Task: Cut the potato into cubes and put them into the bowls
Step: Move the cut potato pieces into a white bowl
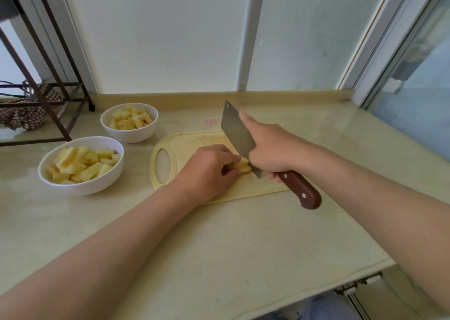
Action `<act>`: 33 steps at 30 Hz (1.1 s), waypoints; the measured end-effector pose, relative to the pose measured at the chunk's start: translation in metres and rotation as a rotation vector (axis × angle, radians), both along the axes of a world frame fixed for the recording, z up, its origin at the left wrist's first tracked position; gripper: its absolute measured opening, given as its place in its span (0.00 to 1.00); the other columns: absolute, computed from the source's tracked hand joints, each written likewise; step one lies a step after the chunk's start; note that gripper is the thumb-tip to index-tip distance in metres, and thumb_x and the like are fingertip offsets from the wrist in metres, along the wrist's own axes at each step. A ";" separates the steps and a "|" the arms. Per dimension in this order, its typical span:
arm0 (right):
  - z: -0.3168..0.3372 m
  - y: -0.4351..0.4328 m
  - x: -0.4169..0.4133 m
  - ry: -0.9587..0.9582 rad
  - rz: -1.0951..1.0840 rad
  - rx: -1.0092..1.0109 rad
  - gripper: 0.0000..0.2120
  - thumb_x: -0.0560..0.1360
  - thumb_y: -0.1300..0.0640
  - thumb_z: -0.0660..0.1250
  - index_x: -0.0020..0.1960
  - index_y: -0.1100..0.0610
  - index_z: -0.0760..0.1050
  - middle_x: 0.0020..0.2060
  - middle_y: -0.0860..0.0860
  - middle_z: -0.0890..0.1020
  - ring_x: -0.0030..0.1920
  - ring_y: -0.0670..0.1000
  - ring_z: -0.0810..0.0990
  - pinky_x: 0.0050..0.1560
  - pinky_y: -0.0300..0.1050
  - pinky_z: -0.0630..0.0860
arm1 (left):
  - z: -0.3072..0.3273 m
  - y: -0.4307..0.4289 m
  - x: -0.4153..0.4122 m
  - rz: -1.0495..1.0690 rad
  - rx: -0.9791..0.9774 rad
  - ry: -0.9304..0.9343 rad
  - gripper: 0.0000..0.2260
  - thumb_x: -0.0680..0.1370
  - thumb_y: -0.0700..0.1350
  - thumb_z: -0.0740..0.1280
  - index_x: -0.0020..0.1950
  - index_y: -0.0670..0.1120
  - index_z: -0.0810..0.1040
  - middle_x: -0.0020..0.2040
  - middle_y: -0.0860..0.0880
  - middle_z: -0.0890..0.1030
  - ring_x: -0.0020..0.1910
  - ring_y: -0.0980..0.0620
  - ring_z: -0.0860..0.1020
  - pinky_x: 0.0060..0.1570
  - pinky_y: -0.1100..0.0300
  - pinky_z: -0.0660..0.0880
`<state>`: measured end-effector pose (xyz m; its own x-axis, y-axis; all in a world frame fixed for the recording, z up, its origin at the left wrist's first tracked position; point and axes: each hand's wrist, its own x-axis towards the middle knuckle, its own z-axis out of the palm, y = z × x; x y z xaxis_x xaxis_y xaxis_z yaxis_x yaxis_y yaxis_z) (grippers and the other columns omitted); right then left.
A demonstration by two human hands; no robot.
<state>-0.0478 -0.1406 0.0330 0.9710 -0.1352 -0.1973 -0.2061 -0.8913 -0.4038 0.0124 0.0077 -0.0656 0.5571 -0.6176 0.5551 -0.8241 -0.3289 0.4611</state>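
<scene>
Pale yellow plastic cutting board with oval grip hole (187, 140) lies on beige stone counter (219, 246). It serves as the landmark.

Peeled yellow potato chunk (241, 166) sits on the board, near its middle. Only a small part shows between the 2 hands.

Left hand (207, 171) is over the board, fingers curled down and pinching the chunk from its left side. Knuckles face the blade.

Right hand (272, 147) is over the board's right half, wrapped round the front of the handle of a steel cleaver with brown riveted wooden handle (235, 129). Index finger (246, 120) lies straight along the flat of the blade; the other fingers curl under the handle. The blade's heel is down at the chunk's right edge, and its tip is tilted up toward the board's far edge. The handle's end sticks out past the board's near right edge.

2 white round ceramic bowls stand left of the board, apart from it. Nearer big bowl (80, 188) holds pale yellow potato cubes (82, 165), heaped. Farther small bowl (131, 136), off the board's far left corner, holds more cut potato pieces (130, 120).

Dark metal rack (52, 81) stands far left of the board, with brown patterned cloth (24, 117) on it. Frosted window panes (158, 39) are behind the board.
</scene>
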 end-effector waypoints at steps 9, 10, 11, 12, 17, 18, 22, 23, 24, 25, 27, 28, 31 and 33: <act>-0.020 -0.007 -0.045 -0.295 -0.104 0.211 0.44 0.79 0.66 0.57 0.81 0.30 0.43 0.40 0.55 0.80 0.27 0.55 0.79 0.25 0.50 0.81 | 0.002 0.009 -0.001 0.042 -0.015 0.005 0.09 0.72 0.42 0.74 0.52 0.43 0.83 0.45 0.49 0.79 0.40 0.51 0.77 0.43 0.52 0.78; -0.019 -0.007 -0.048 -0.294 -0.097 0.210 0.44 0.79 0.66 0.57 0.81 0.29 0.43 0.39 0.53 0.79 0.27 0.56 0.79 0.26 0.52 0.82 | 0.002 0.009 -0.002 0.044 -0.016 0.005 0.09 0.72 0.42 0.74 0.51 0.43 0.83 0.44 0.49 0.79 0.40 0.51 0.77 0.43 0.52 0.78; -0.018 -0.007 -0.051 -0.288 -0.087 0.199 0.44 0.79 0.65 0.57 0.80 0.29 0.43 0.37 0.52 0.78 0.27 0.56 0.79 0.27 0.53 0.83 | 0.002 0.008 -0.001 0.047 -0.016 0.004 0.09 0.72 0.42 0.74 0.51 0.43 0.83 0.44 0.49 0.79 0.40 0.51 0.76 0.42 0.52 0.78; -0.018 -0.006 -0.053 -0.279 -0.077 0.184 0.44 0.79 0.65 0.57 0.80 0.28 0.43 0.37 0.51 0.77 0.27 0.56 0.80 0.27 0.54 0.83 | 0.002 0.008 -0.001 0.052 -0.017 0.002 0.08 0.72 0.41 0.74 0.51 0.43 0.83 0.44 0.49 0.80 0.40 0.51 0.77 0.43 0.52 0.78; -0.017 -0.005 -0.063 -0.209 -0.055 0.142 0.44 0.78 0.65 0.56 0.79 0.26 0.44 0.36 0.58 0.80 0.25 0.55 0.78 0.26 0.50 0.81 | 0.001 0.007 -0.001 0.065 -0.012 -0.004 0.08 0.73 0.42 0.73 0.51 0.43 0.83 0.43 0.48 0.80 0.40 0.49 0.77 0.43 0.51 0.77; -0.017 -0.005 -0.065 -0.193 -0.052 0.133 0.44 0.78 0.65 0.56 0.79 0.26 0.44 0.36 0.58 0.80 0.26 0.55 0.78 0.26 0.47 0.80 | 0.001 0.007 -0.001 0.065 -0.010 -0.004 0.08 0.73 0.42 0.73 0.51 0.42 0.83 0.43 0.47 0.80 0.40 0.48 0.77 0.43 0.51 0.77; -0.013 -0.005 -0.070 -0.113 -0.027 0.071 0.44 0.79 0.64 0.56 0.79 0.26 0.41 0.40 0.58 0.81 0.28 0.54 0.79 0.25 0.43 0.78 | 0.000 0.006 -0.001 0.066 -0.006 -0.015 0.07 0.74 0.42 0.73 0.51 0.42 0.83 0.43 0.46 0.80 0.40 0.47 0.77 0.42 0.50 0.77; -0.012 -0.004 -0.070 -0.092 -0.019 0.051 0.44 0.79 0.64 0.56 0.79 0.27 0.41 0.41 0.58 0.81 0.28 0.55 0.80 0.24 0.44 0.78 | 0.000 0.005 -0.001 0.067 -0.006 -0.020 0.07 0.74 0.42 0.73 0.50 0.42 0.83 0.43 0.46 0.80 0.40 0.46 0.77 0.42 0.50 0.77; -0.010 -0.004 -0.070 -0.066 -0.011 0.026 0.44 0.79 0.64 0.56 0.79 0.27 0.40 0.41 0.57 0.81 0.27 0.56 0.81 0.25 0.46 0.79 | -0.001 0.005 -0.001 0.067 -0.006 -0.025 0.07 0.74 0.41 0.73 0.50 0.41 0.83 0.43 0.46 0.80 0.39 0.46 0.78 0.41 0.50 0.77; -0.007 -0.004 -0.068 -0.032 -0.004 -0.001 0.45 0.78 0.64 0.56 0.79 0.27 0.39 0.40 0.57 0.81 0.27 0.57 0.82 0.25 0.48 0.80 | -0.001 0.005 0.000 0.065 -0.005 -0.028 0.07 0.74 0.41 0.73 0.50 0.41 0.83 0.43 0.45 0.80 0.39 0.46 0.78 0.40 0.50 0.77; -0.001 -0.003 -0.060 0.045 -0.004 -0.024 0.45 0.78 0.64 0.57 0.79 0.27 0.39 0.39 0.56 0.80 0.24 0.54 0.81 0.25 0.47 0.79 | -0.002 0.005 0.001 0.056 -0.006 -0.033 0.06 0.73 0.40 0.73 0.48 0.41 0.83 0.42 0.45 0.80 0.38 0.45 0.78 0.39 0.49 0.77; 0.002 -0.001 -0.054 0.069 -0.009 -0.020 0.46 0.78 0.64 0.58 0.80 0.28 0.40 0.40 0.56 0.80 0.23 0.53 0.81 0.25 0.46 0.79 | -0.002 0.005 0.001 0.051 -0.005 -0.038 0.06 0.72 0.40 0.73 0.48 0.40 0.83 0.41 0.45 0.80 0.37 0.45 0.78 0.38 0.49 0.77; 0.003 0.008 -0.030 0.069 0.002 -0.032 0.46 0.77 0.66 0.58 0.81 0.32 0.40 0.40 0.59 0.81 0.22 0.52 0.79 0.26 0.46 0.79 | 0.000 0.005 0.001 0.045 -0.010 -0.052 0.05 0.71 0.39 0.73 0.46 0.40 0.83 0.40 0.45 0.80 0.36 0.45 0.77 0.37 0.49 0.77; 0.000 0.015 -0.017 0.044 0.009 -0.041 0.47 0.77 0.67 0.58 0.82 0.34 0.38 0.39 0.59 0.81 0.22 0.51 0.79 0.26 0.47 0.80 | 0.001 0.006 0.001 0.038 -0.009 -0.062 0.06 0.71 0.39 0.74 0.45 0.39 0.82 0.39 0.44 0.80 0.34 0.45 0.77 0.36 0.49 0.77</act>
